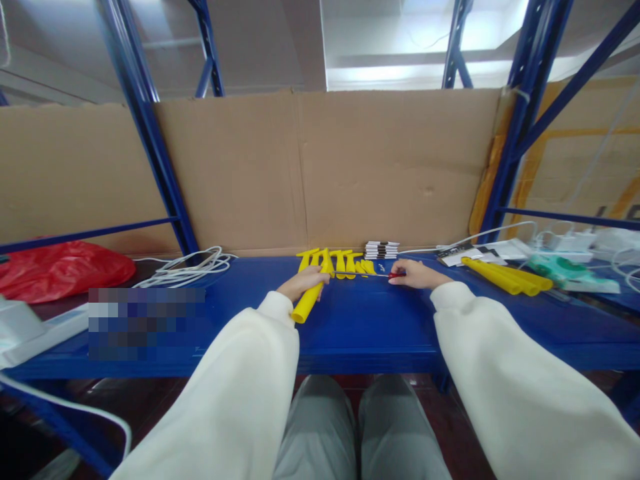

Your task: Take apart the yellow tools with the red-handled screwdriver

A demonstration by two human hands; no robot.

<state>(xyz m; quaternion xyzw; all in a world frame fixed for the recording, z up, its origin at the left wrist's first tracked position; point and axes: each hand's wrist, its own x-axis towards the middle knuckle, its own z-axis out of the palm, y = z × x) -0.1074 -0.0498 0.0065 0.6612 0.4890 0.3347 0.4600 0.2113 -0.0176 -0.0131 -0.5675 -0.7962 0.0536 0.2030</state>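
Observation:
My left hand (301, 283) is closed around a yellow tube-shaped part (307, 305), whose wide round end slants toward me. In my right hand (413, 274) is a screwdriver (396, 275) with a red handle, gripped in the fingers. Its thin shaft points left, toward the yellow part; whether the tip touches it is too small to tell. Just behind my hands, several yellow T-shaped pieces (341, 264) lie in a row on the blue table (370, 320). Some small, bright bits (382, 267) lie beside them.
A stack of white-and-black items (381, 250) stands against the cardboard panel (390, 167). More yellow tubes (507, 277) and a green-and-white packet (565, 270) lie at right. Coiled white cable (195, 265) and a red bag (65, 267) are at left. Blue posts (160, 147) flank the table.

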